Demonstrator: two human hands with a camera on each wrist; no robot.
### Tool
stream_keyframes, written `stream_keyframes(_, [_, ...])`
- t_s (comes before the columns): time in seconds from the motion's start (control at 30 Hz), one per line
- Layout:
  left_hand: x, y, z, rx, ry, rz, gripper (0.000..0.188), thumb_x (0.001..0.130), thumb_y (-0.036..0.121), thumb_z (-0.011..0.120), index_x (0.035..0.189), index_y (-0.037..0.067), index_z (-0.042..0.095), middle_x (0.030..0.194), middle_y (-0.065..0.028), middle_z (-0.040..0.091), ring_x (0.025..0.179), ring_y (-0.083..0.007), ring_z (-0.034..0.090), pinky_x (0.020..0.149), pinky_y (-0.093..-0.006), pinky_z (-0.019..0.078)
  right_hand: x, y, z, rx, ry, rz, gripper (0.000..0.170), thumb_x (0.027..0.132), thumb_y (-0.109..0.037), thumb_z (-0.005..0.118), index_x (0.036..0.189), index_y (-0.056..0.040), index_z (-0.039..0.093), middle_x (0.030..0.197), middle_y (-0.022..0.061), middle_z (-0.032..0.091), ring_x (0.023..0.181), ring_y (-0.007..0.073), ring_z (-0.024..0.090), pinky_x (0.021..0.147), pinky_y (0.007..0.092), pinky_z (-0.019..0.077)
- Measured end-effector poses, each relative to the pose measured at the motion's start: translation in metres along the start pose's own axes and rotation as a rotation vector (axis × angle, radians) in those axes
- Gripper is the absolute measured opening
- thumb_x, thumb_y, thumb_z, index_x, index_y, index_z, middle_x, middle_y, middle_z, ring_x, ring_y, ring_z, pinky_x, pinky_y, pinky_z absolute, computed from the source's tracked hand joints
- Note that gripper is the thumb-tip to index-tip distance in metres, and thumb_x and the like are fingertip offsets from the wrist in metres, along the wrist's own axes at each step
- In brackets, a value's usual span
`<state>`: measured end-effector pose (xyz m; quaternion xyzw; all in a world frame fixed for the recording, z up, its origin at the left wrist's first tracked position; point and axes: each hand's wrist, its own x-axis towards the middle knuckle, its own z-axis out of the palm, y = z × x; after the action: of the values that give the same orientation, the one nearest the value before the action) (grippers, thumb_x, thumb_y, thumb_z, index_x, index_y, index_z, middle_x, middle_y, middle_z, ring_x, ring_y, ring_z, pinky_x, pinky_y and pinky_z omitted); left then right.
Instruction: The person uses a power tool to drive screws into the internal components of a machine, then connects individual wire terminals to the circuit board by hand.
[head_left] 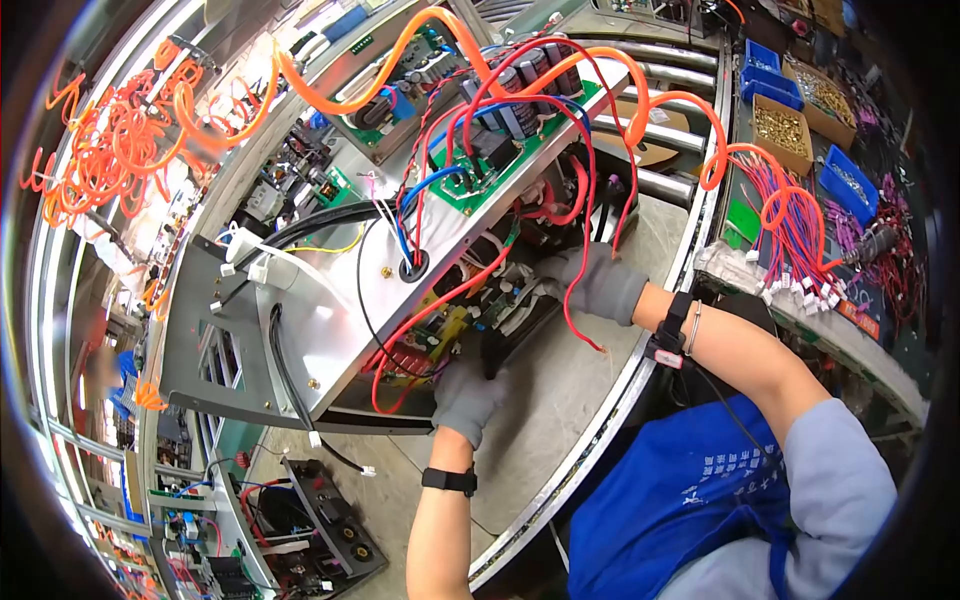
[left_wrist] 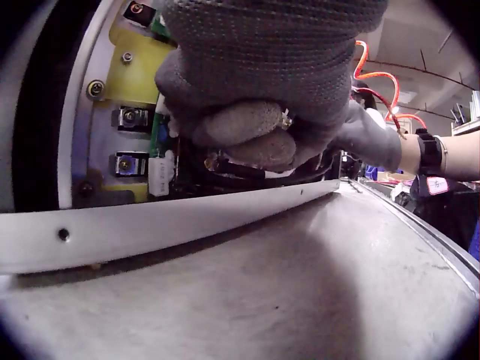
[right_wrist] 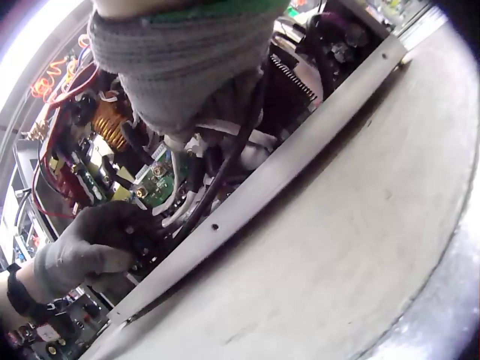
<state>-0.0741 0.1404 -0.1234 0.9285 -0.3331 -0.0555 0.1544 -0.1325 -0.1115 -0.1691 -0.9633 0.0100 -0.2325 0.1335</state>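
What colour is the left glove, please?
Grey; the left glove shows best in the left wrist view.

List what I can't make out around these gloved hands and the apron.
Anything inside the left hand: left wrist view, hidden by its curled fingers.
Fingertips of the right hand: right wrist view, hidden by the hand itself.
Apron lettering: head view, too small to read.

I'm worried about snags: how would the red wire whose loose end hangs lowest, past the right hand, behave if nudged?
The red wire would probably flex and swing, since it hangs in a loose curve with a free end. It looks light, being thin. It may catch on the right hand, which is close by in the head view.
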Motion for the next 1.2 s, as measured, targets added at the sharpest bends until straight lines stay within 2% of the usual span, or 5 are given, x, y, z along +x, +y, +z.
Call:
stream_keyframes(0.43, [0.000,-0.001,0.007,0.002,0.029,0.000,0.053,0.077,0.028,0.065,0.125,0.012,0.050,0.099,-0.0165,0.069,0.090,-0.0370,0.067,0.077,-0.0454,0.0528,-0.002,0.001,-0.002,0.102,0.042,-0.044,0.027,0.089,-0.035,0.058,0.106,-0.0160,0.066,0.087,0.0136,0.068,0.075,0.0329,0.067,0.063,0.0440,0.0536])
stream_keyframes(0.53, [0.002,-0.009,0.015,-0.015,0.065,0.049,0.059,0.077,0.029,0.066,0.130,0.013,0.045,0.097,-0.0176,0.069,0.089,-0.0370,0.067,0.077,-0.0458,0.0530,-0.001,0.000,-0.008,0.031,-0.023,-0.072,0.027,0.088,-0.034,0.059,0.105,-0.0138,0.065,0.088,0.0125,0.067,0.078,0.0325,0.066,0.065,0.0427,0.0529])
stream_keyframes(0.73, [-0.013,0.022,0.015,0.160,0.034,-0.130,0.074,0.080,0.030,0.064,0.141,0.003,0.031,0.088,-0.0155,0.070,0.084,-0.0364,0.067,0.074,-0.0458,0.0530,-0.044,0.005,-0.037,0.150,0.411,-0.176,0.023,0.084,-0.024,0.066,0.103,-0.0092,0.065,0.085,0.0105,0.064,0.081,0.0331,0.062,0.070,0.0404,0.0508])
stream_keyframes(0.93, [-0.061,0.100,0.034,0.053,-0.178,-0.129,0.087,0.086,0.037,0.056,0.149,-0.001,0.010,0.082,-0.0197,0.069,0.074,-0.0398,0.067,0.069,-0.0482,0.0518,-0.063,0.011,-0.050,0.470,0.432,0.134,0.016,0.086,-0.015,0.065,0.100,-0.0085,0.067,0.083,0.0133,0.066,0.076,0.0310,0.065,0.069,0.0379,0.0525])
stream_keyframes(1.2, [-0.022,0.125,0.046,-0.015,-0.064,-0.120,0.073,0.085,0.035,0.059,0.139,-0.005,0.031,0.084,-0.0238,0.067,0.078,-0.0409,0.066,0.070,-0.0492,0.0506,-0.064,0.013,-0.040,0.497,0.271,0.252,0.020,0.089,-0.028,0.061,0.099,-0.0121,0.068,0.085,0.0124,0.067,0.080,0.0329,0.065,0.072,0.0405,0.0515])
